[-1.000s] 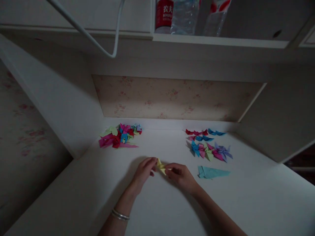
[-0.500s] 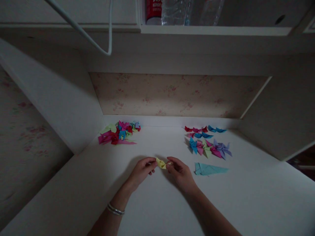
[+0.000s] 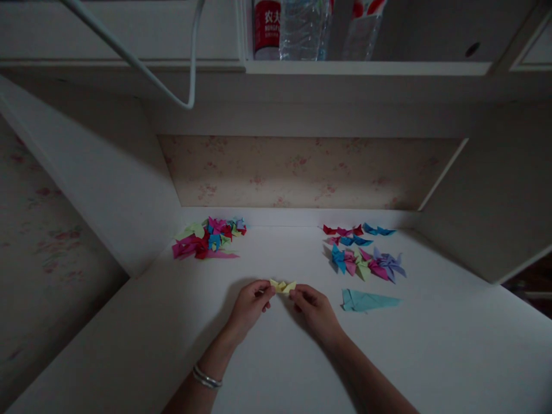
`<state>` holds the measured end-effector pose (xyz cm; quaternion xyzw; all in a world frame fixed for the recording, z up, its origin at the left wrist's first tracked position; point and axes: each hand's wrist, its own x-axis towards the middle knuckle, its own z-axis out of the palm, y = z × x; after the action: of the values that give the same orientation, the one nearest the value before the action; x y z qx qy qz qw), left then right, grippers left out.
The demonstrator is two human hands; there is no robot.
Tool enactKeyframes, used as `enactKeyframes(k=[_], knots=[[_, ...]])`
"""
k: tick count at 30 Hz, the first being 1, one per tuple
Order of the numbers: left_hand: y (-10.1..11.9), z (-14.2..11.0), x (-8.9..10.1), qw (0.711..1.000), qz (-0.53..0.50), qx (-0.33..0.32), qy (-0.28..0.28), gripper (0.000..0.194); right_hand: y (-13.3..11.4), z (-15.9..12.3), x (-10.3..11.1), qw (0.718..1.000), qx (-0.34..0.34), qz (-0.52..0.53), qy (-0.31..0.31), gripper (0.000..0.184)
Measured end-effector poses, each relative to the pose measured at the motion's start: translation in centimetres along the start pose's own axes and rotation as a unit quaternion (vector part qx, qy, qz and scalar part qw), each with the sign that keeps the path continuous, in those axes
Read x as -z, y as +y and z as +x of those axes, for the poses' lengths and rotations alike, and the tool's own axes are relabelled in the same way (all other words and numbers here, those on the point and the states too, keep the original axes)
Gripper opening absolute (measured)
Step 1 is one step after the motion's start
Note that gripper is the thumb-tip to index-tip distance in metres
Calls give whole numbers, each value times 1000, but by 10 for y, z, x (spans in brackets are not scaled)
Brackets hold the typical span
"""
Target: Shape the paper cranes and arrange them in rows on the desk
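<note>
A small yellow origami boat (image 3: 283, 287) with pointed ends is held just above the white table. My left hand (image 3: 252, 303) pinches its left end between thumb and fingers. Its right end is in the closed fingertips of my right hand (image 3: 316, 310). To the right of my right hand lies a flat teal folded paper (image 3: 371, 301), wide at its left and narrowing rightward. Behind it is a row of colourful origami pieces (image 3: 363, 264), with small red and blue paper boats (image 3: 345, 232) farther back.
At the back left sits a heap of mixed folded papers (image 3: 209, 238). A shelf (image 3: 366, 68) overhead holds plastic bottles (image 3: 304, 31). From the upper left hangs a white cable (image 3: 188, 106). Side panels (image 3: 478, 201) flank the white table (image 3: 280, 362).
The yellow paper boat has turned, and both of its pointed ends now show. My right fingers have shifted lower along its right end. The camera view has tilted slightly upward.
</note>
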<state>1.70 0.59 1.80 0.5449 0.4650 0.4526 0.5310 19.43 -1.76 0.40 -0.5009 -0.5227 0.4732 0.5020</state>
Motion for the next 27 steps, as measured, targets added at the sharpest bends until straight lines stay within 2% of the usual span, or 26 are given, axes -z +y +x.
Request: enactKeyframes(k=[9,27], knots=[[-6,0,-3,1000,-5,6,25,35,3,3,1,1000,3,-13,3,36],[-8,0,-3,1000,12,11,9,28,11,6,2,1000,13,-22,15,41]])
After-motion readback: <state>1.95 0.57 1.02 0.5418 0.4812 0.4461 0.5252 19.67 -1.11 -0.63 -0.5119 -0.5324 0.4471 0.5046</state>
